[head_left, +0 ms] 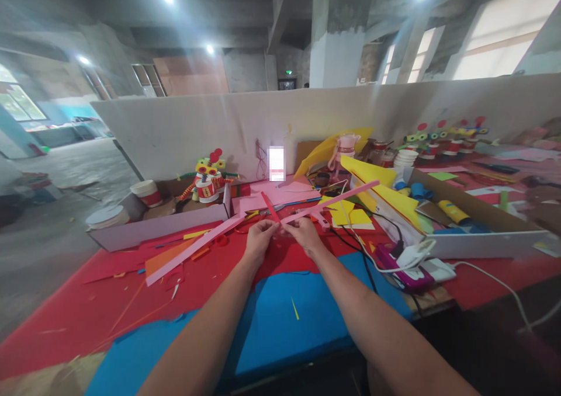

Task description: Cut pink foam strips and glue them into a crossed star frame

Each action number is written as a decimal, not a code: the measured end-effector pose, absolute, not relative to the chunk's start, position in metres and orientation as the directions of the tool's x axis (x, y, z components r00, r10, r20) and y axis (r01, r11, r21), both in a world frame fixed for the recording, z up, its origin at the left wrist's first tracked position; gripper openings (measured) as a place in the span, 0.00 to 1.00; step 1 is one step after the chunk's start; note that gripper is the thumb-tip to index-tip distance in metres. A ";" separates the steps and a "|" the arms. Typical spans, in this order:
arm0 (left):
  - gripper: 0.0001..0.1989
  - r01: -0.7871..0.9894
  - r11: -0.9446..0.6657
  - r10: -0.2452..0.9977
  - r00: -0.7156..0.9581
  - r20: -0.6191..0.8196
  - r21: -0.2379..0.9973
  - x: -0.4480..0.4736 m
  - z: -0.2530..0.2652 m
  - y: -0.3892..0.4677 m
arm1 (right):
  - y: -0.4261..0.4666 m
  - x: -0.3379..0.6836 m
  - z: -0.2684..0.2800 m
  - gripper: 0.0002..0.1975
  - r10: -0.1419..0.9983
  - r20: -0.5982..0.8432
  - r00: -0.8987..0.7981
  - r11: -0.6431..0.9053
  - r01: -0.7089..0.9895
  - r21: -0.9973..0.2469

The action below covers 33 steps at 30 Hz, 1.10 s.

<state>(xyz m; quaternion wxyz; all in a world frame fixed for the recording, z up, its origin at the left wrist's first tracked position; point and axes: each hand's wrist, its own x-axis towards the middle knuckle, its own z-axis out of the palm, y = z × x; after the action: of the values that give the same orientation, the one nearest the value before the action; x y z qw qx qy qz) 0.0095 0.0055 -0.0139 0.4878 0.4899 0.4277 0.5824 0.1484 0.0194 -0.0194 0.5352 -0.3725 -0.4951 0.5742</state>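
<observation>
My left hand [262, 236] is closed in a pinch, its fingertips at the lower end of a narrow red paper strip [270, 205] that points up and away. Close beside it, my right hand [304, 235] pinches one end of a long pink paper strip [335, 200], which slants up to the right. The fingertips of both hands nearly meet, and the exact contact there is too small to make out. A second long pink strip [193, 251] slants down to the left of my left hand; whether it is held or lying I cannot tell.
Red sheets [127, 302] and a blue sheet [298, 308] cover the table. A left box [162, 225] holds a paper-cup figure [208, 183]. At right are a box of coloured rolls [486, 244], a purple power strip [405, 270] and cables. A white partition [188, 121] stands behind.
</observation>
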 end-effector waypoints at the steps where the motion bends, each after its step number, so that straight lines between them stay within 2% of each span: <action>1: 0.14 -0.145 -0.163 0.986 -0.053 0.157 0.976 0.009 -0.013 0.005 | 0.020 0.149 -0.019 0.11 0.983 0.090 -0.160 0.046 -0.263 -0.964; 13: 0.14 -0.131 -0.159 0.985 -0.082 0.149 0.979 0.012 -0.009 0.002 | 0.016 0.146 -0.020 0.18 0.992 0.029 -0.123 -0.027 -0.432 -0.901; 19: 0.15 -0.137 -0.122 0.992 -0.063 0.114 0.983 0.008 -0.014 0.005 | 0.014 0.147 -0.018 0.18 0.987 0.049 -0.154 -0.012 -0.376 -0.927; 25: 0.14 -0.156 -0.174 0.984 -0.061 0.166 0.972 0.009 -0.019 0.006 | 0.016 0.145 -0.020 0.17 0.992 0.095 -0.079 0.067 -0.300 -0.952; 33: 0.13 -0.191 -0.146 0.989 -0.021 0.144 0.971 0.012 -0.012 0.000 | 0.021 0.145 -0.024 0.14 0.981 0.195 0.000 0.192 -0.168 -0.967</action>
<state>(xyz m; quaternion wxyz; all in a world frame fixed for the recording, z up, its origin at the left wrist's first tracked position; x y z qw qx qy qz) 0.0121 0.0000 -0.0123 0.5062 0.4829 0.4134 0.5828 0.1454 0.0212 -0.0244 0.5823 -0.4008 -0.5071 0.4930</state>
